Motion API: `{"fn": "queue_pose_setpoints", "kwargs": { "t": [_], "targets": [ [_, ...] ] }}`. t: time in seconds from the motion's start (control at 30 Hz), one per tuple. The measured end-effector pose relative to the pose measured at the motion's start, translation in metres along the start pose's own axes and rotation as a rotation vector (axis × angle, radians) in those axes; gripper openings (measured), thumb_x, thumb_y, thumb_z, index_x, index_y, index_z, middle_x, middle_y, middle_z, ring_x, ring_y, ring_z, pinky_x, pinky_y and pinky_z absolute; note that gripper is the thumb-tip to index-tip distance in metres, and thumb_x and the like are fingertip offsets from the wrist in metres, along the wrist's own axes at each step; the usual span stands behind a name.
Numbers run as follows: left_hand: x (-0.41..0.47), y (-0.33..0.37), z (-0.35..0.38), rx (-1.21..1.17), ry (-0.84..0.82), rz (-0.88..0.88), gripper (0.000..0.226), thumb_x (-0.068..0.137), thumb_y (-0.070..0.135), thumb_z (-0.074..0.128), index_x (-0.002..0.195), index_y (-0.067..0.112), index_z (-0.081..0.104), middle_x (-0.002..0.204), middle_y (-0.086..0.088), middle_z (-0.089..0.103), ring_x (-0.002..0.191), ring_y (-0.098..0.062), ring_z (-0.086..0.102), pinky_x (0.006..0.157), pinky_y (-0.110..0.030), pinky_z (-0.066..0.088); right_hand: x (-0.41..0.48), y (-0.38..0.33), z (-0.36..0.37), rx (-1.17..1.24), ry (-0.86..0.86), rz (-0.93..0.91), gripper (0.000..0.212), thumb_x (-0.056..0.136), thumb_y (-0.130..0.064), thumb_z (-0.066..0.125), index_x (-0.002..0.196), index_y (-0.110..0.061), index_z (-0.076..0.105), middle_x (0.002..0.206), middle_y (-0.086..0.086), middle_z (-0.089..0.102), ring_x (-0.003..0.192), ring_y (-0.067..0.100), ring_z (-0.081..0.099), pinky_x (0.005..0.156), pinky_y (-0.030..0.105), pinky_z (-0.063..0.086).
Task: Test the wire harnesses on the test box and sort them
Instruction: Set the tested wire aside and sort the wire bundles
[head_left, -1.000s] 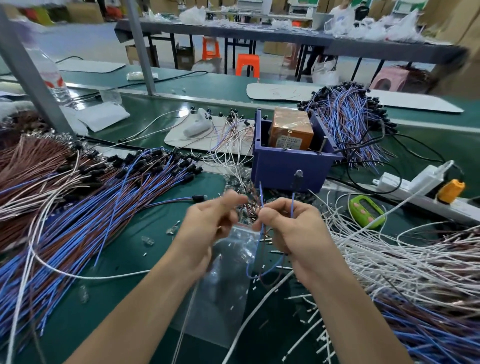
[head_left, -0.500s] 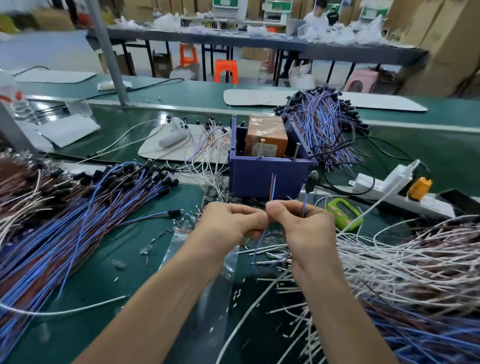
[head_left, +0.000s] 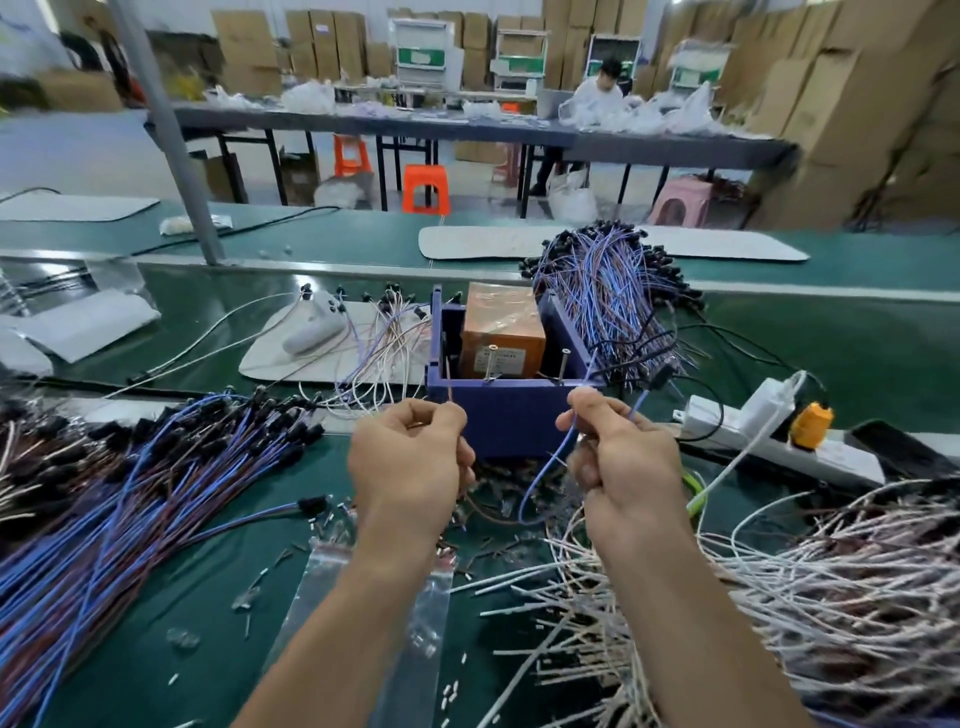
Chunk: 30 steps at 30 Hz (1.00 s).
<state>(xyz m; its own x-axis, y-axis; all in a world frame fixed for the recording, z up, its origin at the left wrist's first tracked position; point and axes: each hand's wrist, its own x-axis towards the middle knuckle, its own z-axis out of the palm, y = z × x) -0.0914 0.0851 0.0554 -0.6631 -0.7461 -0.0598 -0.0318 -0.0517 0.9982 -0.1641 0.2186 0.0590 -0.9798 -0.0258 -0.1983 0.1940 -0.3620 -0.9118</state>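
On the near left of the green desk (head_left: 156, 649) lies a broad heap of blue-and-brown wire harnesses (head_left: 156, 493), their black connectors pointing toward the middle. Beyond it, a white pad (head_left: 275, 358) carries a small loose batch of pale harnesses (head_left: 384, 343).

In the middle, the left hand (head_left: 410, 462) is clenched, with thumb and forefinger pinching a brown lead (head_left: 449, 400) whose tip stands up just in front of the purple test box (head_left: 509, 410). The box is open at the top, with an orange-brown block (head_left: 501, 338) inside and two metal posts (head_left: 565, 364) near its front wall. The right hand (head_left: 618, 457) is curled round a blue lead (head_left: 550, 462) of the same harness. The blue lead's upper end rises toward the box's right front corner, and slack hangs in a loop between the two hands. A clear plastic bag (head_left: 415, 623) lies flat under the forearms, among scattered small bits.

Behind the box to the right is another thick bundle of blue harnesses (head_left: 613, 291). Farther right sits a white power strip (head_left: 769, 431), and the near right is covered by a tangle of white wires (head_left: 831, 571).

One harness appears to be in test, its two ends close to the box, though whether either touches a post cannot be told. The separate heaps suggest sorting is well under way. Which heap is tested and which is waiting cannot be told, but by their size plenty of harnesses probably remain.
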Motion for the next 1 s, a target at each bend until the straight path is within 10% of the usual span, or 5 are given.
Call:
{"fn": "queue_pose_setpoints", "kwargs": {
  "t": [1.0],
  "targets": [
    [0.0,-0.017,0.013,0.205,-0.128,0.229,0.023,0.093,0.02,0.068,0.072,0.029,0.07,0.054,0.001,0.065,0.042,-0.008,0.052,0.044,-0.021,0.041,0.008,0.021,-0.009,0.073,0.024,0.031,0.025,0.09,-0.008,0.075,0.067,-0.008,0.066,0.054,0.008,0.063,0.033,0.01,0.027,0.038,0.021,0.023]
  ]
}}
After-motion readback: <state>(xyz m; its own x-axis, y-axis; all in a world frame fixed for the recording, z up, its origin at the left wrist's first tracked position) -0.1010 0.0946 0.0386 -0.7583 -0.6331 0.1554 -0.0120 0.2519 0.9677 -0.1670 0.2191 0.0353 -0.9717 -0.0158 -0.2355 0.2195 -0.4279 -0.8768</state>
